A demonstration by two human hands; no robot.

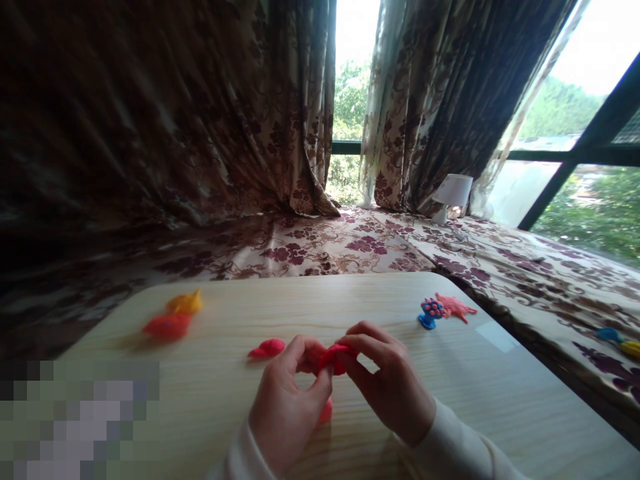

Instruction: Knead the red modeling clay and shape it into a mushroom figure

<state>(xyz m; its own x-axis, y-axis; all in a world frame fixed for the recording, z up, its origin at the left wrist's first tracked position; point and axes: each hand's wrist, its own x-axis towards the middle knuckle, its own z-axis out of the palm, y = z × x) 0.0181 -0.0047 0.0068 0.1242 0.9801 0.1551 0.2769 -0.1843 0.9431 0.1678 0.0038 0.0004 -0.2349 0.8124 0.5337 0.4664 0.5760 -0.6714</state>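
Between my two hands, above the wooden-look table, is a small lump of red modelling clay. My left hand pinches its left side between thumb and fingers. On the other side, the thumb and fingers of my right hand are closed on the same lump. A second pinkish-red clay piece lies on the table just beyond my left hand. Partly hidden behind my left hand is another red piece.
At the back left sit a yellow clay piece and an orange-red one. To the right stand a blue clay figure with red dots and a flat pink piece. A white lamp is near the window.
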